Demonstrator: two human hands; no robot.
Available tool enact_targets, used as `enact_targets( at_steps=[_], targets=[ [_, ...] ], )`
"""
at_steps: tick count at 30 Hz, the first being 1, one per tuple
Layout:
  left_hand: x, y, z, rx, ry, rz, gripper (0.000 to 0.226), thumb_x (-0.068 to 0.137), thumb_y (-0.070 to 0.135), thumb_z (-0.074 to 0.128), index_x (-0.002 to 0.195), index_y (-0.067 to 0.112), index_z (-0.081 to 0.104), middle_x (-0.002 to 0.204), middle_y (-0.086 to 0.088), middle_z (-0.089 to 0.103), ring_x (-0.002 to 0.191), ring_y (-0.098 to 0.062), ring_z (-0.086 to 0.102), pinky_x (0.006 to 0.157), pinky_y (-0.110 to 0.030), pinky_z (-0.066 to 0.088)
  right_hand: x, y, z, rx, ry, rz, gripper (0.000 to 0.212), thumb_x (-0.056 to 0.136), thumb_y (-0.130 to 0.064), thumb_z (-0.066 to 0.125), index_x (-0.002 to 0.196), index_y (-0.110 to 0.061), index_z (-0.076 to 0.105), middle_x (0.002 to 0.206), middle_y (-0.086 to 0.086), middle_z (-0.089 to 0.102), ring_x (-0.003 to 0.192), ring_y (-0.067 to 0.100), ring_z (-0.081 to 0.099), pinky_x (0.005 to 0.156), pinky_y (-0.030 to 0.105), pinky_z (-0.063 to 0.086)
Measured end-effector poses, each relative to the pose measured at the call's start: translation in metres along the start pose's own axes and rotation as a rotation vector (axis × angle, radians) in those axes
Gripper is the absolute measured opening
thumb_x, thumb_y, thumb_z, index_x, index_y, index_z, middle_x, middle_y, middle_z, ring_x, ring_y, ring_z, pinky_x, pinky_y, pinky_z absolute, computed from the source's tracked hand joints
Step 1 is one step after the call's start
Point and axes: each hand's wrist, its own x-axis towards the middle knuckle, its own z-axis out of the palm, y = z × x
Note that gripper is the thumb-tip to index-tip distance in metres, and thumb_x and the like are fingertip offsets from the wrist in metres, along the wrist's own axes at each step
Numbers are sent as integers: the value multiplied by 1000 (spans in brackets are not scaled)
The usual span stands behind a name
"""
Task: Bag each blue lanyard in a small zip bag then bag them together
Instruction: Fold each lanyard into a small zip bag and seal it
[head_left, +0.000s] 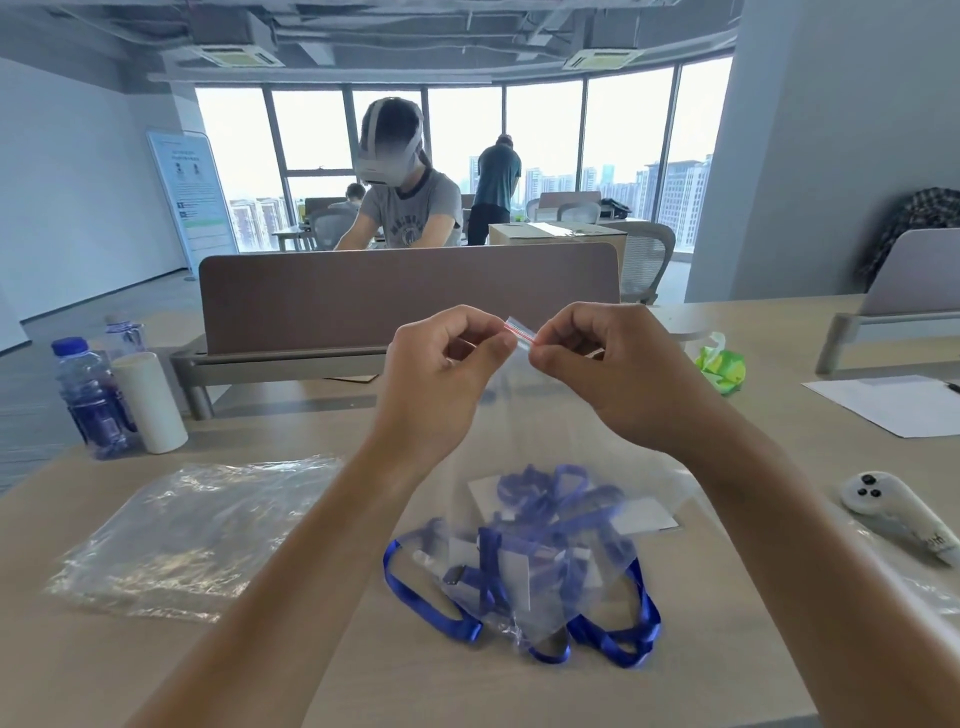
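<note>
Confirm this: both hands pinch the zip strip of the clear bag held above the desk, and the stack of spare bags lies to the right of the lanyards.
Not quite. Both hands, left hand and right hand, do pinch the zip strip, but the head view shows the stack of spare bags lying to the left of the lanyards, not the right.

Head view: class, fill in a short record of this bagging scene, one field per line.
held item: clear zip bag, pinched at its red-lined top
left hand: pinches the top edge
right hand: pinches the top edge
bag contents: cannot tell
on desk: blue lanyards among small clear bags
left of them: stack of clear bags
</note>
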Motion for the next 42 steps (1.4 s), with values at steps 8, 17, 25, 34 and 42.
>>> enact_targets(
  at_steps=[8, 17, 25, 34, 42],
  targets=[
    [-3, -4, 8, -53, -6, -22, 4, 91, 12, 74, 89, 14, 78, 80, 2, 75, 75, -23, 67, 68, -31, 55, -3, 7, 2, 2, 27, 29, 9, 93, -27, 72, 86, -22, 74, 76, -6, 71, 64, 1, 57, 60, 13, 45],
    [-8, -6, 10, 69, -12, 69, 12, 96, 20, 69, 99, 17, 81, 88, 10, 76, 82, -11, 69, 71, -20, 52, -7, 9, 3, 59, 54, 29, 8, 91, -27, 76, 85, -21, 76, 75, -5, 72, 64, 3, 59, 59, 10, 45],
    [-7, -6, 11, 102, 2, 66, 8, 94, 19, 72, 93, 21, 79, 84, 11, 75, 77, -14, 67, 68, -26, 54, -7, 10, 5, 47, 61, 34, 8, 91, -26, 76, 85, -22, 75, 75, -8, 71, 65, 0, 59, 60, 9, 45],
    [-10, -9, 12, 135, -2, 90, 7, 93, 20, 72, 90, 22, 79, 82, 13, 73, 77, -14, 65, 67, -28, 55, -10, 11, 7, 32, 40, 61, 9, 90, -21, 74, 81, -19, 73, 69, -4, 69, 55, 0, 52, 54, 11, 42],
    [-9, -15, 10, 5, 50, -13, 7, 93, 17, 72, 89, 19, 77, 82, 6, 74, 76, -13, 66, 68, -35, 58, -17, 21, 3, 12, 53, 126, 9, 87, -20, 73, 78, -19, 73, 63, -4, 66, 50, 0, 48, 50, 11, 40]
  ],
)
